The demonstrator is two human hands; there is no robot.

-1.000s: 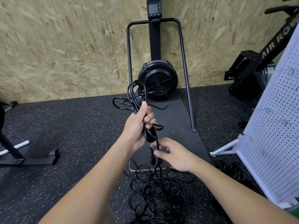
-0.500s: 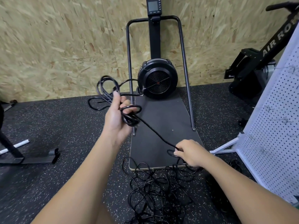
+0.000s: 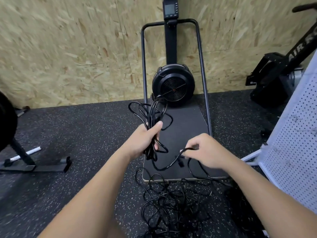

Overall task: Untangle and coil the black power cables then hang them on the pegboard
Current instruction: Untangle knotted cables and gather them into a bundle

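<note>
nearest you, a tangled heap of black cables lies on the speckled floor between your forearms, one strand rising to your right hand, whose fingers pinch it beside a plug. your left hand is clenched around a coiled bundle with loops standing above the thumb, over the machine's black platform. beyond, the fan wheel sits against the chipboard wall, the white pegboard stands at right, and behind it a black frame reads "air".

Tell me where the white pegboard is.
Head view, far right: the white perforated metal pegboard stands on the speckled floor, right of the right hand.
</note>
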